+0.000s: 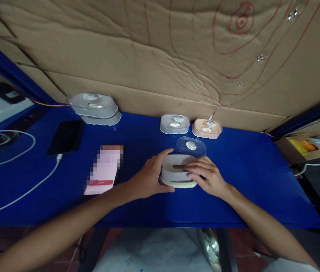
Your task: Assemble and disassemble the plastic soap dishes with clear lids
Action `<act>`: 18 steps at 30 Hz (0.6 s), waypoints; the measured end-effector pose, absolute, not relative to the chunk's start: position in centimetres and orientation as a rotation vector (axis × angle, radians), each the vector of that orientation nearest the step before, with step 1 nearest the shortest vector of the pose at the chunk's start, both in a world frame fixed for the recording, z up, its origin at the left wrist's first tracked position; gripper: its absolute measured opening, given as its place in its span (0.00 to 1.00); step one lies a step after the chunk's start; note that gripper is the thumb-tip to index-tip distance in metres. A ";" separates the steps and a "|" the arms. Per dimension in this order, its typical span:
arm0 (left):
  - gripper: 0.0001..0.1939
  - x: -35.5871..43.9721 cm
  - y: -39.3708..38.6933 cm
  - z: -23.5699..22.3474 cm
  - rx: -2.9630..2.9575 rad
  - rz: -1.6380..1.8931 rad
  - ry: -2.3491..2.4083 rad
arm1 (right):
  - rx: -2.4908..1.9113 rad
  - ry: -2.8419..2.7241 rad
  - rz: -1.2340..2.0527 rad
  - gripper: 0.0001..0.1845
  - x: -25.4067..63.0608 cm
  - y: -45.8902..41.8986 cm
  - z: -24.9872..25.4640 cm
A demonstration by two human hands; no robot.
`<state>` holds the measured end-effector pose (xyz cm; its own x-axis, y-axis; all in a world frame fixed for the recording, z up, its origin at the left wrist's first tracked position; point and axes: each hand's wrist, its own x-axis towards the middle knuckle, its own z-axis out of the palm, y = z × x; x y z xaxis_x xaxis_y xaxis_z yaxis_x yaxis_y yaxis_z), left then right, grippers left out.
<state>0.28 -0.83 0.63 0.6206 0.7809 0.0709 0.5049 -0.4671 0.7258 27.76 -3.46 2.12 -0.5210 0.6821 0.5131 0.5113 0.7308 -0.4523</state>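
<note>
On the table (256, 170), a box (171, 173) stands right of a phone (104, 166), before a lid (191, 146).

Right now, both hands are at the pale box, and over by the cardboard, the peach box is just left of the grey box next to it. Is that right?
Not quite: the peach box is just right of the grey box, as the head view shows. Both hands, left and right, are at the pale box.
</note>
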 end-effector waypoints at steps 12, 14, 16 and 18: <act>0.20 -0.8 -3.6 3.4 2.721 0.294 0.615 | -0.993 -2.347 -0.128 0.09 28.7 -3.2 2.1; 0.10 -0.5 -4.0 3.1 2.795 0.222 0.455 | -1.011 -2.446 -0.176 0.12 28.6 -3.1 2.2; 0.08 -0.3 -4.2 2.9 2.836 0.195 0.405 | -1.025 -2.534 -0.207 0.16 28.5 -3.3 2.5; 0.07 -0.2 -4.2 2.7 2.866 0.242 0.421 | -0.989 -2.563 -0.195 0.21 28.2 -3.7 2.9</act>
